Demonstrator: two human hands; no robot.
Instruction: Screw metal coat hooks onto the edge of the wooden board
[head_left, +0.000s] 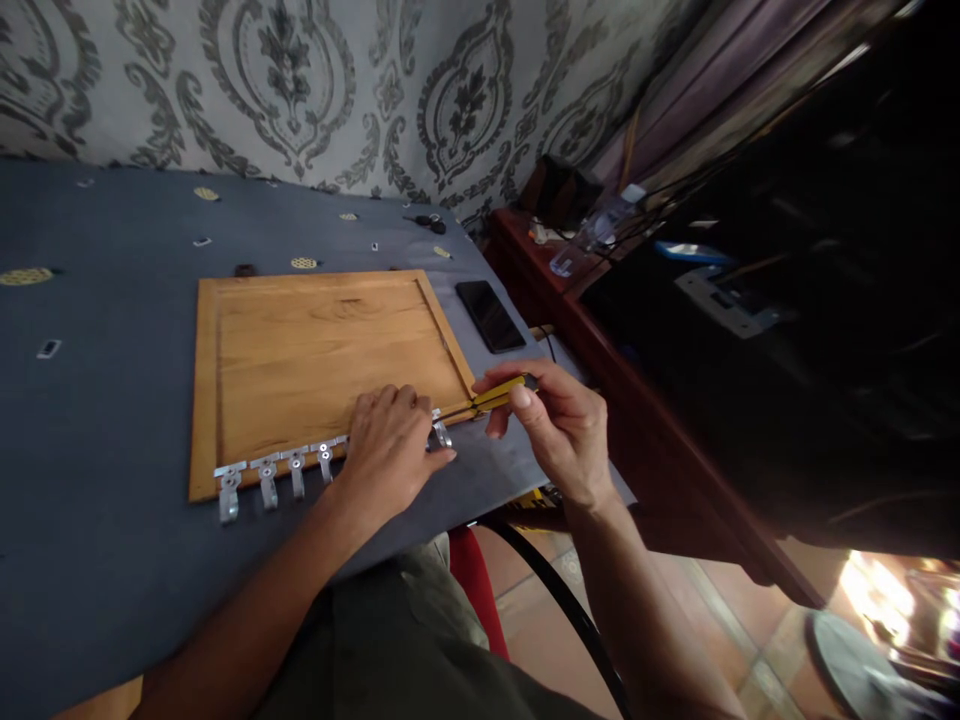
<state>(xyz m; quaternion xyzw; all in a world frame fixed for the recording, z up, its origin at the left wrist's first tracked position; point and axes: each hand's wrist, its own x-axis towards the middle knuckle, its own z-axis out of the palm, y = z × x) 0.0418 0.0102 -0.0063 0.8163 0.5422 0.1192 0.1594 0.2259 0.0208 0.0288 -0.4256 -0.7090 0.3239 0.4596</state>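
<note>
A wooden panel [330,350] with a raised frame lies flat on the cloth-covered table. Along its near edge runs a metal hook rail [296,470] with several silver hooks. My left hand [394,440] rests over the rail and the panel's edge, hiding some hooks; its fingertips bend down out of sight, so its hold cannot be made out. In my right hand [559,420] is a yellow and black screwdriver [495,394], pinched between thumb and fingers. Its shaft points left toward the rail's right end, close to the last hook [442,432]. Whether the tip touches a screw is hidden.
A black phone [490,315] lies right of the panel, and keys [427,222] lie toward the wall. A dark red wooden cabinet [600,325] stands to the right, bearing a clear plastic bottle [600,230]. Below the table's front edge is a black curved bar [555,590].
</note>
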